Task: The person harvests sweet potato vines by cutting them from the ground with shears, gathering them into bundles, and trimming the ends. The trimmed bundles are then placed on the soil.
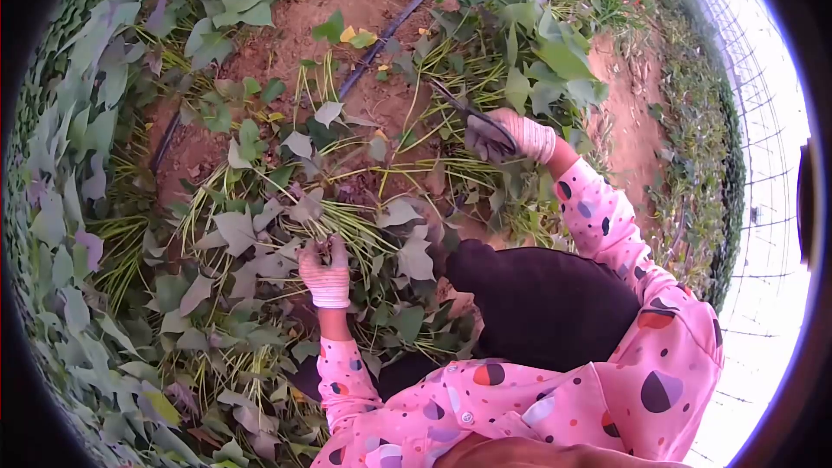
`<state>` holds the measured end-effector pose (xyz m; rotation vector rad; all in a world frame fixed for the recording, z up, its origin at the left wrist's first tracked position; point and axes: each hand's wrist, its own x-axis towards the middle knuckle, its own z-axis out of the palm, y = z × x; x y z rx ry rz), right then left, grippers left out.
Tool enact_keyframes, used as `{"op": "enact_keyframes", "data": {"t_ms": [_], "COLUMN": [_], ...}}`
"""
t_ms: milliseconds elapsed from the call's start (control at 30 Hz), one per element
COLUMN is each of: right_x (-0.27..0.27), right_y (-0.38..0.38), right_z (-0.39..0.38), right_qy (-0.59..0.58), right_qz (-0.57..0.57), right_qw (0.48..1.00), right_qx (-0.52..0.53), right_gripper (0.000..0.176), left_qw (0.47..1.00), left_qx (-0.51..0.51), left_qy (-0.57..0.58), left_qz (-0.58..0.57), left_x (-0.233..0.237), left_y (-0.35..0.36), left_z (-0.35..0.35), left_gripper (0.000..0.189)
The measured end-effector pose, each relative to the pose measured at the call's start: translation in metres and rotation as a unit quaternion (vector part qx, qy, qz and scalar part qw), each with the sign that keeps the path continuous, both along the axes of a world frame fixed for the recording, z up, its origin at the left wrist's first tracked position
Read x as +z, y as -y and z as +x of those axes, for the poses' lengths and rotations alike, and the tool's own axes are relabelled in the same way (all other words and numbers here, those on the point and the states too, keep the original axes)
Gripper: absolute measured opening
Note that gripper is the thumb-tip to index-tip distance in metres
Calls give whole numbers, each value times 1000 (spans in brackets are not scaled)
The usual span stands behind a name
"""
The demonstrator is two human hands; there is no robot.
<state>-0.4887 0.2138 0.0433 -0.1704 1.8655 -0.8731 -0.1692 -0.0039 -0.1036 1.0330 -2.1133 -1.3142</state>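
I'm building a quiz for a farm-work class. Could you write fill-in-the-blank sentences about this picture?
1. The left hand grips a bunch of vine ___.
2. The right hand holds a pair of ___.
3. The sleeves are ___ with coloured dots.
4. A black hose lies across the bare ___.

Missing words: stems; scissors; pink; soil.

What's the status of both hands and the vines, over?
Left hand shut on vine bunch. Right hand shut on shears, apart from the bunch. Leaves crowd the bunch; hose lies beyond.
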Motion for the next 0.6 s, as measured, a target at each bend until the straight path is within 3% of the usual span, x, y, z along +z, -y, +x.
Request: {"op": "enact_keyframes", "data": {"t_ms": [67, 133, 167, 200, 333, 400, 467, 533, 600], "right_x": [20, 2, 4, -5, -61, -81, -64, -50, -50], "right_y": [29, 53, 69, 75, 27, 4, 11, 21, 24], "right_z": [-3, -25, -34, -44, -110, -107, -87, -82, -88], "right_qy": [-48, -136, -351, -432, -423, -444, -442, -404, -442], "right_qz": [-53, 22, 95, 134, 302, 298, 269, 291, 206], "right_qw": [996, 986, 898, 856, 823, 818, 823, 833, 828], "right_qx": [52, 97, 247, 251, 231, 210, 234, 240, 277], "right_gripper": [49, 56, 61, 62, 60, 60, 60, 59, 59], "left_qw": [999, 999, 1000, 1000, 999, 999, 995, 996, 993], "left_qx": [0, -14, -11, -8, -24, -12, -70, -61, -82], "left_qy": [27, 50, 20, -9, 16, 11, 63, 59, 78], "left_qz": [43, -7, -5, -3, -17, -35, -8, -8, -32], "left_x": [-1, -18, -25, -31, -37, -41, -38, -36, -33], "left_y": [-2, -1, -3, -4, -5, -4, -1, 0, 0], "left_z": [-1, 1, 0, 2, 4, 4, 6, 3, 1], "left_gripper": [26, 27, 28, 28, 31, 32, 23, 26, 29]}}
